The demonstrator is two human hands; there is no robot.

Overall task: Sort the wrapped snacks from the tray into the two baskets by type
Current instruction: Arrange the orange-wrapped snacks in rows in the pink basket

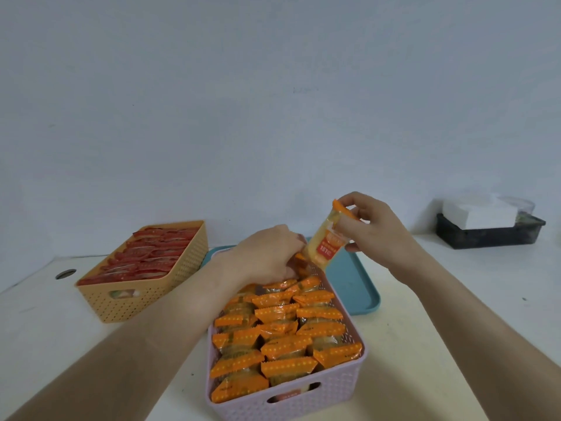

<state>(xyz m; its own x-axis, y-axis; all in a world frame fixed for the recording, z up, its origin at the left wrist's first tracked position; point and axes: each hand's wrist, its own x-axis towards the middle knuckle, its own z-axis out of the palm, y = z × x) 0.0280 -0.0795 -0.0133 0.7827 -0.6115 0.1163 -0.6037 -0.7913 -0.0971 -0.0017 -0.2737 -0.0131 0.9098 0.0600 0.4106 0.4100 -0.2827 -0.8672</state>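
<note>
Fingers (349,226) pinch orange snack (326,241) above pink basket's (349,387) crowded far edge.

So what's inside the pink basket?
The pink basket is packed with rows of orange-wrapped snacks. The left hand reaches into its far end and covers what lies there. Lower layers are hidden too.
</note>
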